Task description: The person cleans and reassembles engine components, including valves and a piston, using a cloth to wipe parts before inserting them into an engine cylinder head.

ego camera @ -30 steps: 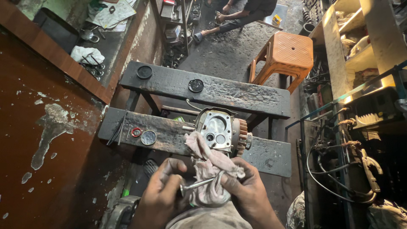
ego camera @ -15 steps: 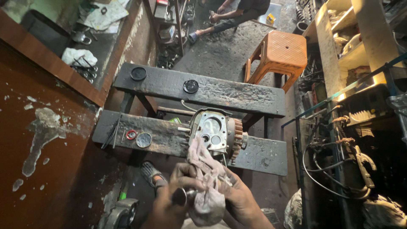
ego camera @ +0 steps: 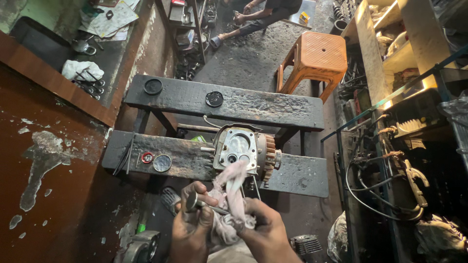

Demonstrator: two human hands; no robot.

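My left hand (ego camera: 191, 225) grips the round head end of a metal engine valve (ego camera: 201, 205). Its stem runs right into a dirty pink rag (ego camera: 229, 204). My right hand (ego camera: 263, 233) is closed around the rag and the stem. The rag's upper end drapes toward a finned metal cylinder head (ego camera: 243, 151) that sits on the near black wooden bench (ego camera: 302, 175). Both hands are grimy and sit low in the head view, just in front of the bench.
A second black bench (ego camera: 263, 104) stands behind, with two round caps on it. A red ring and a round disc (ego camera: 157, 160) lie on the near bench. An orange plastic stool (ego camera: 314, 61), a seated person (ego camera: 263, 12), and cluttered shelves with cables (ego camera: 385, 160) surround the spot.
My hands have shifted slightly; the valve head now points up-left and the rag has been worked along the stem. The view has tilted a little.
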